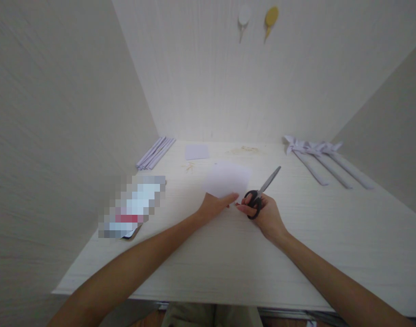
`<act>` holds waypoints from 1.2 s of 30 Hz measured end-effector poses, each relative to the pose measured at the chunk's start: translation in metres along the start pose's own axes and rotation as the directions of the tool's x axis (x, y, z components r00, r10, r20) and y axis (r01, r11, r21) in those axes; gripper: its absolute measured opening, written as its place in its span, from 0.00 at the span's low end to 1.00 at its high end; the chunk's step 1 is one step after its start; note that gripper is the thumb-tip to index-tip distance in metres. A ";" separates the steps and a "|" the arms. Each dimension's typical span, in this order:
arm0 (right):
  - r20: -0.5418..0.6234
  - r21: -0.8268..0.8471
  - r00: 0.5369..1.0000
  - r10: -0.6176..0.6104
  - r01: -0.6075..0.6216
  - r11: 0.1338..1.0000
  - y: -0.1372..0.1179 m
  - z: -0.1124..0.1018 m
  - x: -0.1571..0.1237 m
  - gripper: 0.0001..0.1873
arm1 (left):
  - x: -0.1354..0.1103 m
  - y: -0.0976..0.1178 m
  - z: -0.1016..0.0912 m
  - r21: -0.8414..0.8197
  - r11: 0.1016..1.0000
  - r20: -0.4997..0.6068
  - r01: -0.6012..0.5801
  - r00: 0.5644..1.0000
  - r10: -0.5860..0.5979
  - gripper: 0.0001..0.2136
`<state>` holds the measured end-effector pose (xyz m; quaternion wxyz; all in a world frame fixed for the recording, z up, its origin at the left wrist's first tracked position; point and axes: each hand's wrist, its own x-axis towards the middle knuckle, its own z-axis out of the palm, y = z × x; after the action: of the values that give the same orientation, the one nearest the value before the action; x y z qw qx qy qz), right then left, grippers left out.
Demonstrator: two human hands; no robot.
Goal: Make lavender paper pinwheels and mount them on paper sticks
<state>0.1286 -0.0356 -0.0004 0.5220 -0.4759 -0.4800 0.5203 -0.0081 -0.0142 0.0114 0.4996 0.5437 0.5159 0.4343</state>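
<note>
My left hand (215, 205) pinches the near edge of a pale lilac sheet of paper (227, 180), which is lifted a little above the white table (228, 259). Just to its right, my right hand (262, 212) grips the black handles of a pair of scissors (262, 190). The closed silver blades point up and to the right, away from the paper. Both hands sit close together near the middle of the table.
Several folded lilac strips (156, 153) lie at the back left, with a small lilac sheet (196, 151) beside them. Finished paper flowers on stems (325, 161) lie at the back right. A blurred-out flat object (135, 206) rests at the left. Walls enclose three sides.
</note>
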 end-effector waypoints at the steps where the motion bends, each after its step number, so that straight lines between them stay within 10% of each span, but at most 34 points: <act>1: -0.014 -0.005 1.000 -0.006 0.006 1.000 -0.001 0.000 0.000 0.15 | 0.000 0.000 0.000 0.007 1.000 0.005 -0.008 1.000 0.008 0.08; 36: -0.064 -0.151 0.996 -0.066 0.056 0.987 -0.002 0.000 0.001 0.14 | 0.002 -0.008 0.001 0.025 0.999 0.081 -0.023 0.997 0.021 0.08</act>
<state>0.1286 -0.0348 0.0019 0.5170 -0.5162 -0.5135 0.4500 -0.0081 -0.0126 0.0037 0.5081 0.5727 0.4951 0.4107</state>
